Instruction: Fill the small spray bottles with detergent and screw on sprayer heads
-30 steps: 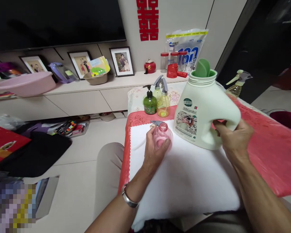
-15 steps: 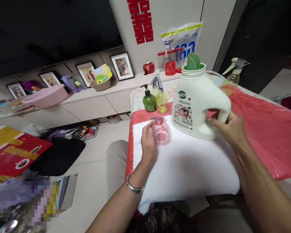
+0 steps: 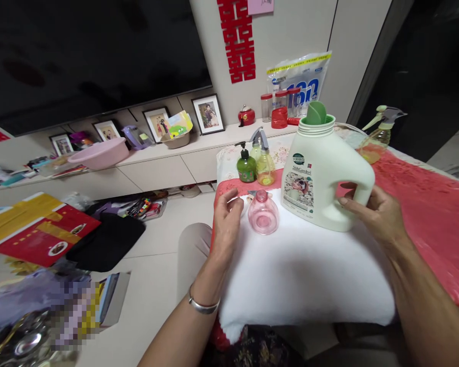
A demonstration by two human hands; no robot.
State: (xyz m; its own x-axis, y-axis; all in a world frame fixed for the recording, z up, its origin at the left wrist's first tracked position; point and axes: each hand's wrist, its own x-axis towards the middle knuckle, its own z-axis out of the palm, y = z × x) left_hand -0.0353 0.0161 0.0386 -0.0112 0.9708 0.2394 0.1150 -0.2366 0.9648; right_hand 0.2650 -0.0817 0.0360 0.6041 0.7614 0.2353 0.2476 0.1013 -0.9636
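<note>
A small clear pink bottle [image 3: 263, 216] stands upright and uncapped on a white cloth [image 3: 309, 285]. Just left of it is my left hand [image 3: 227, 221], fingers loosely curled and apart, holding nothing. My right hand [image 3: 380, 211] grips the handle of a large pale green detergent jug [image 3: 325, 178], with the thumb reaching into the handle opening. The jug stands upright on the cloth. A green scoop-like piece [image 3: 316, 113] sticks out of its open mouth. Behind the pink bottle, a small flat item lies partly hidden.
A green pump bottle [image 3: 247, 168] and a yellowish spray bottle [image 3: 265, 171] stand behind the pink bottle, with another sprayer beside them. Farther right is an orange-tinted spray bottle [image 3: 378, 140] on the red table cover [image 3: 416, 214]. Jars [image 3: 281, 104] and framed photos line the cabinet.
My left hand has let go of the pink bottle and moved off to its left. My right hand stays on the jug. The whole view has shifted slightly.
</note>
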